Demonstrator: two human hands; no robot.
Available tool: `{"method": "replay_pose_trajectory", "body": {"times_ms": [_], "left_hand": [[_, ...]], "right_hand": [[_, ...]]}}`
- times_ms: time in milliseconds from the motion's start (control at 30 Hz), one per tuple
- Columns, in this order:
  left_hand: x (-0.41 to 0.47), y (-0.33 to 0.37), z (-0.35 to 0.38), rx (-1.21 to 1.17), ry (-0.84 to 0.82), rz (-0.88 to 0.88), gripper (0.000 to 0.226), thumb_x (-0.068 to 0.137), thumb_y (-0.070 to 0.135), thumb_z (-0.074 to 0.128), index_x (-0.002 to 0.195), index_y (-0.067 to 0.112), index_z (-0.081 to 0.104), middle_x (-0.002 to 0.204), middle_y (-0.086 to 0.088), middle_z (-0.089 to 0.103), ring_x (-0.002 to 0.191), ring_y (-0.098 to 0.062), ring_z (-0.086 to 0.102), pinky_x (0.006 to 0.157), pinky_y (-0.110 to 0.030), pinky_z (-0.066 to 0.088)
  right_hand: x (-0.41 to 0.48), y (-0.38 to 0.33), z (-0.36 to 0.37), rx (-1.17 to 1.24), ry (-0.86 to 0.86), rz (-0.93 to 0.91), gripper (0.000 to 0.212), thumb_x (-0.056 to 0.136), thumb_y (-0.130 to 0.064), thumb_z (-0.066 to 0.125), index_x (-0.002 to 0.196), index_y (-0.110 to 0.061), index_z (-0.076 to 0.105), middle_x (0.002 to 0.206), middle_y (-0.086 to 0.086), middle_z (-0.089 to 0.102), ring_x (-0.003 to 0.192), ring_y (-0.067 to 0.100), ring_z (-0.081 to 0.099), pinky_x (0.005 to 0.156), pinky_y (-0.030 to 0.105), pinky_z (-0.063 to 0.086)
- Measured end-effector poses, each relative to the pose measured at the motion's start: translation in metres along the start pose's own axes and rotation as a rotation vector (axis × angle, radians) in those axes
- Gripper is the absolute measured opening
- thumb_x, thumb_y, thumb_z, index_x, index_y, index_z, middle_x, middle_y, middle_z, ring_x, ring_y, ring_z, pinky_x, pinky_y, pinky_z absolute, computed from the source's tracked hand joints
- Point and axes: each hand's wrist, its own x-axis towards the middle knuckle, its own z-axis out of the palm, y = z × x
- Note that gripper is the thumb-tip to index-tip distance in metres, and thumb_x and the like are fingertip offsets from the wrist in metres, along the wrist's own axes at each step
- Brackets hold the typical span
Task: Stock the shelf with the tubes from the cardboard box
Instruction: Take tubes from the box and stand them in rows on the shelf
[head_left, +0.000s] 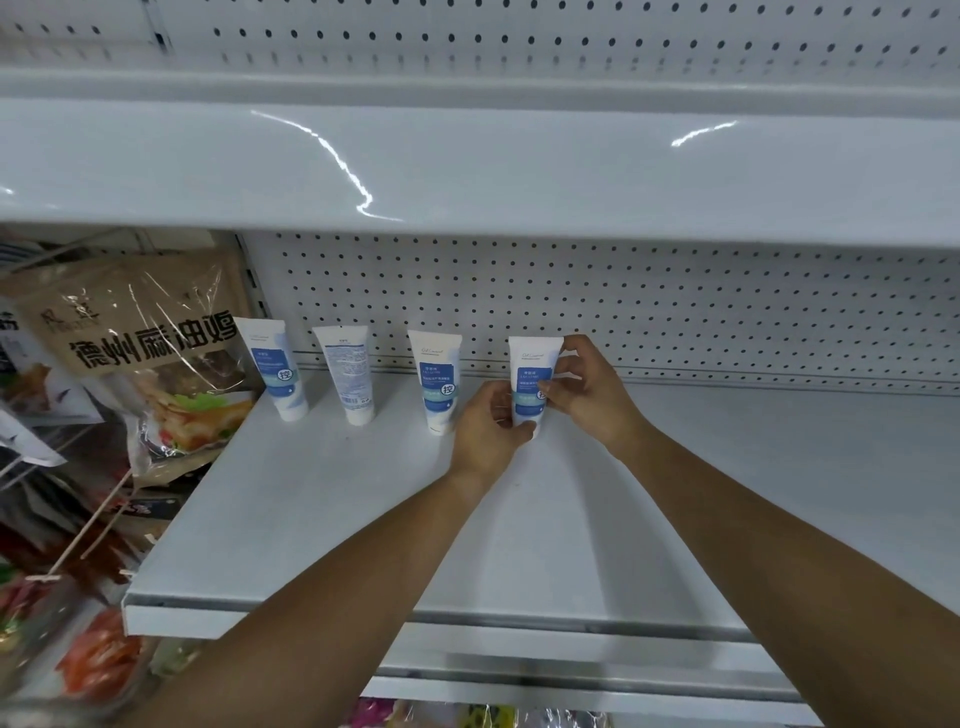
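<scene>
- Arms (322, 613) enter from the bottom edge and meet at frame centre on one tube.
- Grip: left hand (485, 423) curls round the cap end of the fourth tube (530, 382). The right hand (587, 392) pinches its upper right side, likely steadying it upright with the label facing out.
- Position: fourth tube is on the shelf (363, 519), just right of centre. The left fingers hide whether its cap is fully down on the board.
- Row: three tubes (436, 384) stand cap-down to its left, spaced apart. The middle one shows its back print. The line seems to be building rightward.
- Snack bag (140, 353) hangs at the left, overlapping the shelf's end.
- Pegboard (675, 312) backs the row. Glare washes the upper shelf (467, 166).
- The cardboard box is out of view, so the remaining stock cannot be told.
</scene>
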Motion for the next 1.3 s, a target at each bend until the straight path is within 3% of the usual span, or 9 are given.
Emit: {"method": "replay_pose_trajectory", "body": {"times_ms": [900,1000,1100,1167,1300], "left_hand": [[0.004,-0.003,-0.002,0.058,-0.025,-0.006,0.043,0.074,0.003,0.082,0.107,0.017,0.059,0.091,0.006,0.067,0.082,-0.007,0.065,0.076,-0.015,0.052],[0.004,-0.001,-0.004,0.125,-0.04,0.029,0.041,0.074,0.008,0.083,0.108,0.012,0.061,0.094,0.002,0.068,0.083,-0.012,0.066,0.078,-0.019,0.054],[0.003,0.002,-0.007,0.229,-0.074,0.045,0.044,0.074,0.014,0.084,0.112,0.013,0.063,0.1,-0.002,0.069,0.088,-0.016,0.065,0.083,-0.029,0.056],[0.0,0.004,-0.008,0.28,-0.078,0.041,0.049,0.074,0.018,0.084,0.118,0.014,0.063,0.106,-0.002,0.068,0.094,-0.016,0.064,0.089,-0.035,0.055],[-0.013,0.014,-0.013,0.427,-0.044,-0.034,0.065,0.079,0.036,0.078,0.135,0.014,0.053,0.124,-0.007,0.062,0.11,-0.022,0.062,0.093,-0.038,0.053]], "right_hand": [[0.004,0.009,-0.001,0.009,-0.021,0.02,0.042,0.087,-0.008,0.071,0.117,-0.027,0.048,0.12,0.002,0.064,0.112,0.023,0.062,0.091,0.049,0.056],[0.005,0.009,-0.002,0.011,-0.025,0.028,0.042,0.087,-0.008,0.071,0.117,-0.026,0.049,0.119,0.003,0.065,0.111,0.023,0.063,0.091,0.046,0.056],[0.001,0.008,-0.006,0.004,-0.028,0.026,0.041,0.087,-0.01,0.072,0.119,-0.023,0.051,0.114,0.0,0.066,0.108,0.02,0.064,0.085,0.029,0.055],[-0.006,0.006,-0.01,-0.039,-0.02,0.048,0.037,0.089,-0.014,0.07,0.12,-0.019,0.051,0.111,-0.002,0.065,0.106,0.016,0.064,0.078,0.019,0.049],[-0.025,0.012,-0.025,-0.402,-0.051,0.066,0.035,0.095,-0.034,0.06,0.125,-0.017,0.054,0.115,-0.002,0.063,0.109,0.017,0.061,0.089,0.028,0.047]]}}
